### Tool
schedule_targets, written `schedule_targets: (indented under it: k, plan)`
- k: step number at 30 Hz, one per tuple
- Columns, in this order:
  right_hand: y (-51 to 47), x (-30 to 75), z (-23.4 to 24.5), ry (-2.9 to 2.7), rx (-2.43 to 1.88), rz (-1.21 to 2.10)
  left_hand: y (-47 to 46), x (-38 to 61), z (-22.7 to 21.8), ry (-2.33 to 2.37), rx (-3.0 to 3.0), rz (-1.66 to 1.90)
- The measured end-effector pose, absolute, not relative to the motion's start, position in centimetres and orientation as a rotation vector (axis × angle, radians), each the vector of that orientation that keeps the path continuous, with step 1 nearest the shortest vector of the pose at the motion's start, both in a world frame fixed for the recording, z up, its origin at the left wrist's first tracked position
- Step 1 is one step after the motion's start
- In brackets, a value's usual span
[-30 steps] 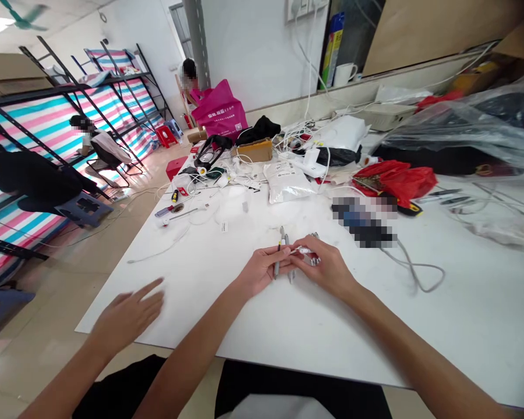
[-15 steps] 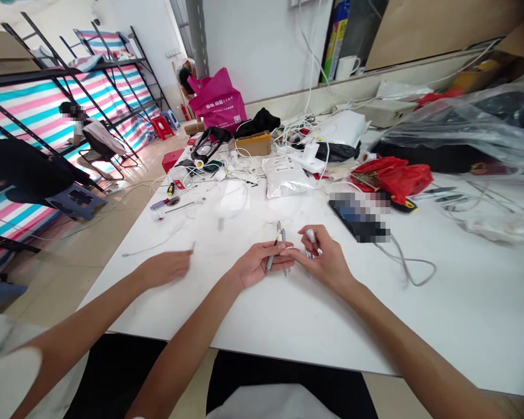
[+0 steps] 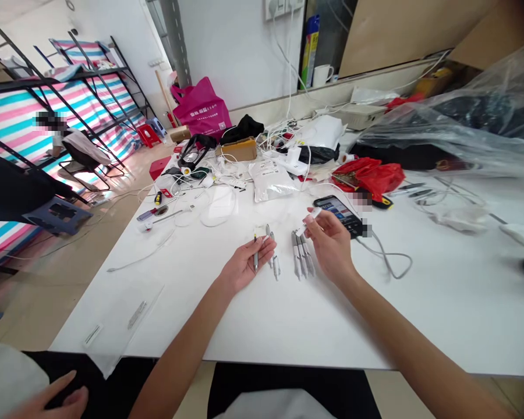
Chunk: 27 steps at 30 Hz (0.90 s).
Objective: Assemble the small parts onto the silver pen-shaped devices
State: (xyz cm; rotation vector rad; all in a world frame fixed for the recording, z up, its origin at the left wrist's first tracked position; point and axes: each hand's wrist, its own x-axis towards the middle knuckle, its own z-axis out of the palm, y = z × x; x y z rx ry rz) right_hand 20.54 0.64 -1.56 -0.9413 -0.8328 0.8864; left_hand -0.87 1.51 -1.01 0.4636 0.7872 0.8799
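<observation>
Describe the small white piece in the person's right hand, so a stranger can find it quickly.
On the white table, near the front edge, find the right hand. It holds a slender white piece in its fingers, beside a smartphone. Unlike the grey pen-like items lying below it, it is white and raised off the table.

The grey pens (image 3: 301, 259) look like satin plastic (the metal-bright tips are too small to judge), the white stick (image 3: 311, 222) is smooth plastic, the worktop (image 3: 253, 331) is glossy white laminate, and the white pouch (image 3: 271, 180) is crinkled, shiny film.
</observation>
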Motion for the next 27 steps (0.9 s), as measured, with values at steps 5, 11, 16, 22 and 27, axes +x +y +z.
schedule_targets:
  k: [5, 11, 16, 22, 27]
  plan:
    - [-0.2, 19.9, -1.5, -1.076, -1.022, 0.527, 1.4, -0.8, -0.9, 0.781, 0.466, 0.891]
    - [-1.0, 19.7, -0.7, -1.345, -1.009, 0.176, 1.5, -0.9, -1.1, 0.76, 0.477, 0.885]
    - [-1.3, 19.6, -0.9, -1.388, -1.015, 0.209, 1.5, -1.0, -1.3, 0.732, 0.498, 0.886]
    - [-2.0, 18.7, -1.2, -1.57, -0.927, 0.241, 1.0, -0.7, -1.0, 0.661, 0.514, 0.842]
    - [-2.1, 18.4, -1.7, -1.683, -0.838, 0.215, 0.7, -0.4, -0.7, 0.655, 0.512, 0.829]
